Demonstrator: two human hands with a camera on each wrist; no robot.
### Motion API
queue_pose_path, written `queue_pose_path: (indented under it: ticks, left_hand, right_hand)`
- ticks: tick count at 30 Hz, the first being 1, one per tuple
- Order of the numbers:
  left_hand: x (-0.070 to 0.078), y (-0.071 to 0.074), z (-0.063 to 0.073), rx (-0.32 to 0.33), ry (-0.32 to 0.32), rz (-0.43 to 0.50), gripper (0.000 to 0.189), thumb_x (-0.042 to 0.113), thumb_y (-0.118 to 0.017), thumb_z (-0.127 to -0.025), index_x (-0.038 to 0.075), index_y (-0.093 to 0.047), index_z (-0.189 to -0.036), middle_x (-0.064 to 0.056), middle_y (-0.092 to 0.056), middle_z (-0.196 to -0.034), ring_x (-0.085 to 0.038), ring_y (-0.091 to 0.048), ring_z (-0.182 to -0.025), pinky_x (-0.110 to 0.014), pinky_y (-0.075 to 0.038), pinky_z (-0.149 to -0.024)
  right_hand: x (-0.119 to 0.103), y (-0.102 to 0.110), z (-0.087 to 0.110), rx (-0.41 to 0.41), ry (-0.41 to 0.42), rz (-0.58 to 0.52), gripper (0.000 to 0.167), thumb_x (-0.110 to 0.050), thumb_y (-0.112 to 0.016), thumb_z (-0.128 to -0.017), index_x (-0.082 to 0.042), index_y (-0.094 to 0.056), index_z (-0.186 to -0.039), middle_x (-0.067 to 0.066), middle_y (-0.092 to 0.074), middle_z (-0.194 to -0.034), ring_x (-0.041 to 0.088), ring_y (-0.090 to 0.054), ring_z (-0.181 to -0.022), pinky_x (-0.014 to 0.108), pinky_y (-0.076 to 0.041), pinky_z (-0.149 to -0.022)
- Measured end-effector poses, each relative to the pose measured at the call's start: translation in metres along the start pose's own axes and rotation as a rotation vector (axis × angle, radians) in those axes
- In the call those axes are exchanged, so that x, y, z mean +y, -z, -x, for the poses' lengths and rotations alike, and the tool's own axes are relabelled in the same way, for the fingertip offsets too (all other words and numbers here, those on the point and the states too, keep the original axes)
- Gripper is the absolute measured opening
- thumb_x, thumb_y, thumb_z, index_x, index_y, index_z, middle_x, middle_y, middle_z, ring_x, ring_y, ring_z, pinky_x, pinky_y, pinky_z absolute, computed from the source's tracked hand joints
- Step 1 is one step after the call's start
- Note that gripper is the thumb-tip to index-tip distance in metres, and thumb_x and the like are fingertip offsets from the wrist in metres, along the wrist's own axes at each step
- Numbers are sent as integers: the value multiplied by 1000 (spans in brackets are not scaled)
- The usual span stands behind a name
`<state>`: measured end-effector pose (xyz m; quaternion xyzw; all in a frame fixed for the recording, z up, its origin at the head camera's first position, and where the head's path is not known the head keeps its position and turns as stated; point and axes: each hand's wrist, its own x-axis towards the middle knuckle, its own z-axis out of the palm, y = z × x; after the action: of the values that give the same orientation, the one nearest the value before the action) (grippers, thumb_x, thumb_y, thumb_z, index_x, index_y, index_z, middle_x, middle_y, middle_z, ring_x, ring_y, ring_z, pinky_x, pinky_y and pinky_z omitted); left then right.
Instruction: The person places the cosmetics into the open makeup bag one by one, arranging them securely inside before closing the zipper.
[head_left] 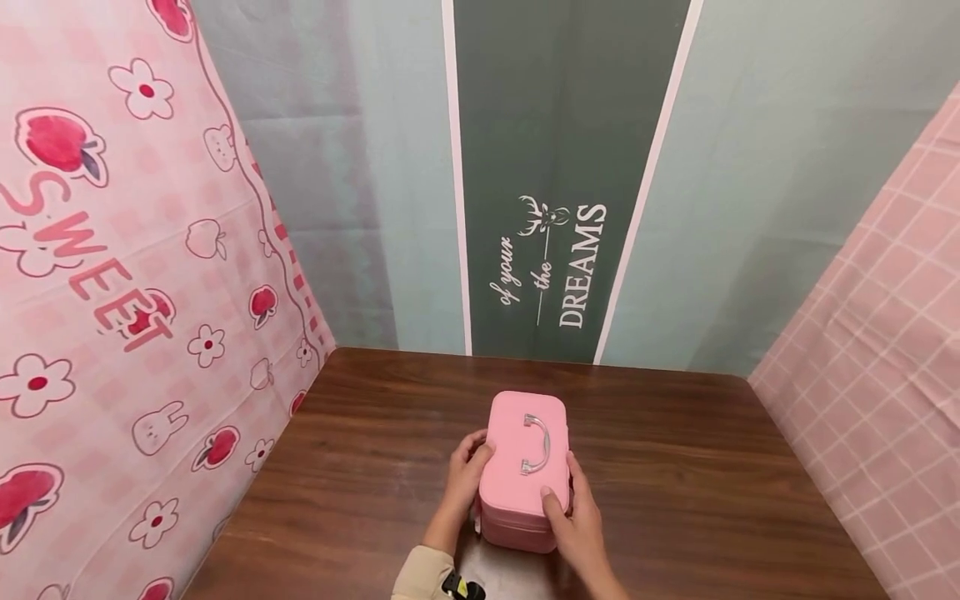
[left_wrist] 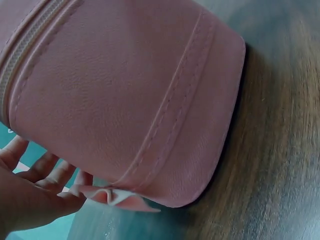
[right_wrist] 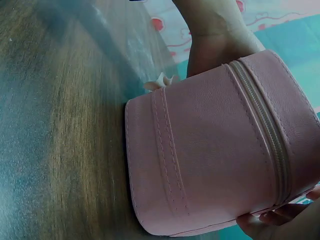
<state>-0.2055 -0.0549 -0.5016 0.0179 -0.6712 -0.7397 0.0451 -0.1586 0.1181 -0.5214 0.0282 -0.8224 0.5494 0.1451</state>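
A pink vanity case (head_left: 517, 454) with a silver handle (head_left: 538, 444) on its lid is upright on the brown table, between my two hands. My left hand (head_left: 467, 477) holds its left side, thumb at the lid's edge. In the left wrist view the fingers (left_wrist: 57, 175) of that hand lie along the case's side, by a small pink bow (left_wrist: 117, 196) near its base. My right hand (head_left: 581, 525) grips the near right corner, thumb on the lid and fingers down the side. A zipper (right_wrist: 262, 130) runs round the case below the lid and looks closed.
The dark wooden table (head_left: 375, 417) reaches back to a grey-green curtain (head_left: 562, 125). A pink fruit-and-flower cloth (head_left: 112, 275) hangs at the left. On the right hangs a pink checked cloth (head_left: 877, 333). A beige sleeve with a dark strap (head_left: 461, 586) covers my left forearm.
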Motion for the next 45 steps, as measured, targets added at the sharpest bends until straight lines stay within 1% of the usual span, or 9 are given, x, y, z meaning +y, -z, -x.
queue_pose_path:
  ticks: [6, 10, 13, 17, 19, 25, 30, 37, 45]
  left_hand:
    - [-4, 2, 0, -1, -13, 9, 31, 10, -54, -91, -7, -56, -117, -17, -60, -106, -18, -53, -90, -30, -44, -78]
    - [-24, 2, -2, 31, -14, 28, 34, 12, -56, -91, -3, -55, -121, -15, -59, -111, -20, -53, -94, -32, -43, -80]
    - [-36, -1, 1, 89, -51, 10, 40, 13, -58, -89, -1, -53, -126, -14, -59, -113, -21, -53, -97, -31, -43, -81]
    - [-39, -8, 11, 194, -157, -50, 49, 10, -59, -84, -5, -49, -130, -14, -56, -108, -22, -52, -92, -28, -43, -77]
    - [-38, -13, 17, 260, -171, -87, 54, 11, -60, -81, -3, -48, -132, -14, -52, -103, -23, -48, -88, -29, -41, -75]
    - [-43, -32, 28, 440, -156, -113, 63, 13, -63, -77, 3, -44, -136, -16, -40, -113, -27, -44, -101, -38, -39, -89]
    - [-47, -44, 35, 529, -124, -138, 65, 16, -66, -75, 7, -40, -134, -17, -33, -118, -31, -35, -111, -43, -29, -93]
    - [-48, -55, 44, 574, -15, -212, 69, 26, -69, -74, 15, -33, -133, -14, -27, -118, -31, -29, -113, -57, -33, -79]
    - [-45, -52, 43, 580, -40, -232, 69, 26, -71, -71, 12, -35, -129, -17, -28, -117, -32, -31, -111, -54, -34, -82]
  right_hand:
    - [2, 0, 0, -4, -16, -27, 65, -10, -63, -86, -2, -32, -142, 23, -41, -137, 30, -44, -120, 8, -31, -87]
    - [9, 5, -4, -14, -34, -70, 60, -12, -65, -86, -6, -39, -140, 20, -47, -133, 28, -48, -116, 13, -34, -87]
    - [16, 11, -14, -35, -50, -171, 53, -9, -65, -85, -6, -47, -135, 17, -53, -127, 21, -50, -111, 14, -35, -88]
    - [27, 20, -32, -112, -44, -297, 46, -5, -63, -85, -3, -52, -130, 18, -55, -123, 11, -53, -106, 15, -39, -86]
    - [33, 24, -40, -161, -36, -319, 43, -5, -61, -86, -2, -53, -129, 17, -56, -122, 9, -54, -104, 18, -42, -85]
    - [49, 32, -61, -270, -53, -348, 38, -6, -57, -89, 1, -55, -126, 14, -58, -121, 12, -57, -101, 25, -46, -80]
    - [57, 34, -77, -316, -132, -362, 34, -13, -56, -92, 2, -57, -123, 13, -60, -117, 18, -61, -94, 31, -50, -74]
    - [61, 37, -91, -344, -222, -441, 34, -10, -52, -93, 11, -54, -120, 10, -63, -104, 16, -61, -82, 31, -51, -67]
    - [55, 34, -85, -268, -179, -410, 31, -10, -53, -93, 12, -57, -115, 8, -64, -101, 14, -61, -82, 28, -51, -67]
